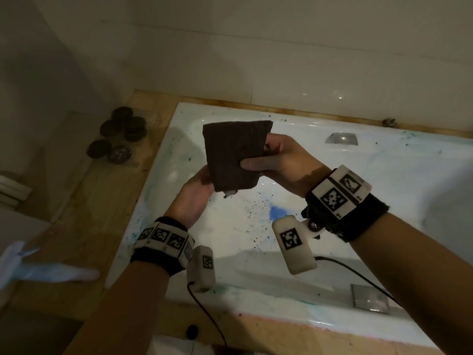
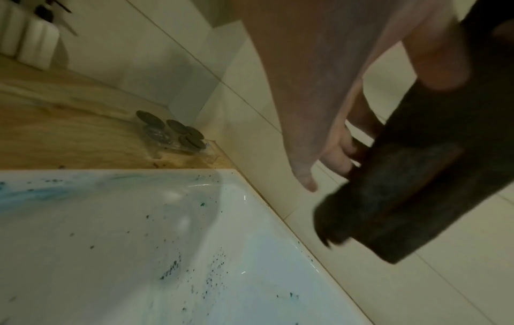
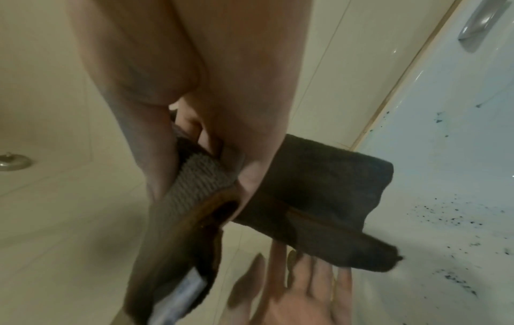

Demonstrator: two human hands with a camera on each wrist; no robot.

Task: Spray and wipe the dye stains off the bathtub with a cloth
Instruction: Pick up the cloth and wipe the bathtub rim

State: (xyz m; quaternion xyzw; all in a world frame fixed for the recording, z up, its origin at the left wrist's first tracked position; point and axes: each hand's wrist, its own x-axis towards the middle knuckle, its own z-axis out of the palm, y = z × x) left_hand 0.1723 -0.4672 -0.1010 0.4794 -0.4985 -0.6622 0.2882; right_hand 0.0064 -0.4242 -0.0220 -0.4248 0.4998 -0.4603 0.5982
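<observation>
A dark brown folded cloth (image 1: 234,155) is held up over the white bathtub (image 1: 179,119). My right hand (image 1: 258,156) pinches its right edge, thumb in front and fingers behind. My left hand (image 1: 201,181) lies under the cloth's lower left corner, its straight fingers touching the back. The right wrist view shows the right hand (image 3: 222,154) gripping the cloth (image 3: 319,187) above the left hand's spread fingers (image 3: 306,285). Blue dye stains (image 1: 277,212) and dark specks mark the tub floor. A blurred pale spray bottle (image 1: 46,270) lies on the wooden surround at the left.
Dark round discs in a clear tray (image 1: 119,135) sit at the surround's far left corner. A chrome handle (image 1: 340,138) is on the tub's far wall and a metal plate (image 1: 369,298) on its near rim. White bottles (image 2: 28,33) stand by the tiled wall.
</observation>
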